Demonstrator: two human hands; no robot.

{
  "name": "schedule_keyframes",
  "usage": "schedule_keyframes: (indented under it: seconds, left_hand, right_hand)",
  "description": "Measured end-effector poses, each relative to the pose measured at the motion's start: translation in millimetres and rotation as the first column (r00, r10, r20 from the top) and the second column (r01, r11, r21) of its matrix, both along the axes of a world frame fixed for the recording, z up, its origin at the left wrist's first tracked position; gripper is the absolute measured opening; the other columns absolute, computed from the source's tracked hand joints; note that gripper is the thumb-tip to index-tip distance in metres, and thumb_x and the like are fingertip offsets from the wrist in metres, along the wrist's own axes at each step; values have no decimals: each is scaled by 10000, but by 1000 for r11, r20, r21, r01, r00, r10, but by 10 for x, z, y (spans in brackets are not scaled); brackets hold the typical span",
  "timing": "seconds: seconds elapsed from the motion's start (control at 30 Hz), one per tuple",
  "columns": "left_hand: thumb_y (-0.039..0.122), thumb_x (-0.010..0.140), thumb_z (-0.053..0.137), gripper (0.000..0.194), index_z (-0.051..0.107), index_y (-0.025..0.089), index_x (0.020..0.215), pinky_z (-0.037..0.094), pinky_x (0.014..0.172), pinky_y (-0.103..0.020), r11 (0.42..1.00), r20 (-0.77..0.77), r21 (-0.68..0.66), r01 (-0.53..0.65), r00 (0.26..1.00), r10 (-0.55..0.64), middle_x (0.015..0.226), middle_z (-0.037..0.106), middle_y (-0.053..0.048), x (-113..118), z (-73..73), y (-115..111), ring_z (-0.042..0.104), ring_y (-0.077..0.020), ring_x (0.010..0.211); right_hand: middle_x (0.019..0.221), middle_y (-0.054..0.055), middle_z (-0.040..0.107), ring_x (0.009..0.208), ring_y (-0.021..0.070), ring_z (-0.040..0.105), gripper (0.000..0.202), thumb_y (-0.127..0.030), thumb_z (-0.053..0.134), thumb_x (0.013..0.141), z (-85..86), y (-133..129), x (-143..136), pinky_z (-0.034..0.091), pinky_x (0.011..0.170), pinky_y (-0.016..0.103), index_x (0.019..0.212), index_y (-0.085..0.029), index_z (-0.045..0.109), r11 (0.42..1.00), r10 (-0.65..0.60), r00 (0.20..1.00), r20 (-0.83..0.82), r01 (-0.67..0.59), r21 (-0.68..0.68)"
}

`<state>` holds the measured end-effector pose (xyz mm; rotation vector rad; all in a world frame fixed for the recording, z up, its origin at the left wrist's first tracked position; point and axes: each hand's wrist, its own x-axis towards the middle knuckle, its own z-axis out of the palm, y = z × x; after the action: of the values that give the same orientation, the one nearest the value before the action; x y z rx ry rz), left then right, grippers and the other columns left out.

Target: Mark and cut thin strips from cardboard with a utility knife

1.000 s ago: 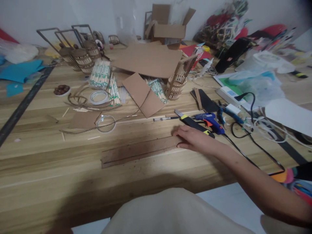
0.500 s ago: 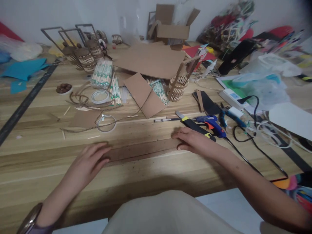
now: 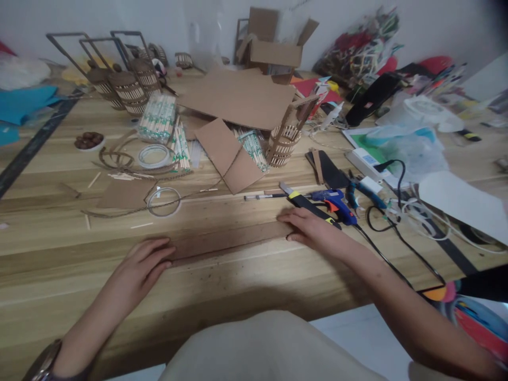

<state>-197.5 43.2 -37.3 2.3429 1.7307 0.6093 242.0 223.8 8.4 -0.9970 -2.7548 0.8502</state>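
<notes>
A long brown cardboard strip (image 3: 230,242) runs between my two hands, just above or on the wooden table (image 3: 222,291). My left hand (image 3: 143,262) is closed on its left end, thumb at the near edge and fingers at the far one. At the other end my right hand (image 3: 313,231) grips the strip in the same way. Just beyond the right hand lie a black and yellow utility knife (image 3: 311,206) and a blue glue gun (image 3: 337,203). A pen (image 3: 264,196) is beside the knife's blade.
Farther back stand a small stick-built bucket (image 3: 283,143), several similar buckets (image 3: 129,95), bundled sticks (image 3: 157,117) and cardboard sheets (image 3: 238,98). Tape rolls (image 3: 164,202) and twine lie left of centre. Pliers (image 3: 367,193) and cables (image 3: 387,227) are on the right.
The whole view has turned slightly to the right, so the table's contents appear shifted left. Both hands keep hold of the strip's ends, with little other movement.
</notes>
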Motion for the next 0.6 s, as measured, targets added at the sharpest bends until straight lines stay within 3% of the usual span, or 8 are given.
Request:
schedule_keyframes:
  seconds: [0.17, 0.43, 0.6]
  left_hand:
    - [433, 1028, 488, 287, 652, 241, 1166, 545, 935, -392, 999, 27, -26, 19, 999, -18, 1173, 669, -82, 9, 55, 74, 645, -244, 1095]
    - [338, 1020, 476, 241, 684, 225, 1069, 537, 971, -378, 977, 50, -199, 78, 996, -69, 1169, 679, -83, -61, 308, 157, 628, -230, 1142]
    - [280, 1006, 494, 207, 677, 213, 1078, 531, 985, -385, 983, 76, -178, 49, 996, -36, 1198, 661, -97, -97, 367, 124, 617, -229, 1161]
  right_hand:
    - [1264, 151, 642, 1241, 303, 575, 354, -285, 612, 921, 49, 84, -7, 477, 1060, 488, 1264, -205, 641, 999, 17, 1000, -1, -17, -31]
    - [1275, 152, 656, 1223, 319, 595, 338, -300, 566, 916, 90, 154, -83, 490, 1038, 513, 1230, -220, 662, 996, 84, 996, 6, -84, -20]
    - [1251, 142, 676, 1221, 322, 591, 338, -312, 562, 919, 53, 153, -108, 493, 1034, 533, 1234, -231, 655, 991, 133, 991, 9, -133, 26]
